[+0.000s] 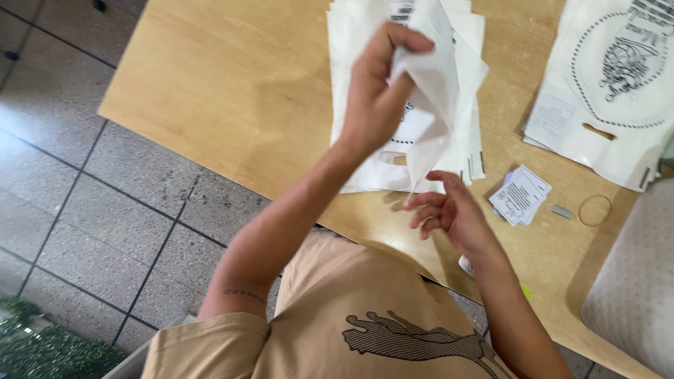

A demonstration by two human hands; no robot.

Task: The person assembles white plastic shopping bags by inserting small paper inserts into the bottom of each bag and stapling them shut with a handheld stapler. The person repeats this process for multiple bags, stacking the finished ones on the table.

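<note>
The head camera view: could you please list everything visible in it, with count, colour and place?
white bag: one, white, lifted above the stack in the left hand
stack of bags: several, white with black print, on the table under the hands
second pile of bags: several, white with a black printed emblem, top right of the table
paper slips: small pile, white with black print, right of the stack
rubber band: one, tan, right of the slips
small clip: one, grey, between slips and band
table: one, light wood
floor: grey tiles, left
cushion: one, grey, lower right
left hand: pinching the white bag
right hand: open, below the bag's lower edge
</note>
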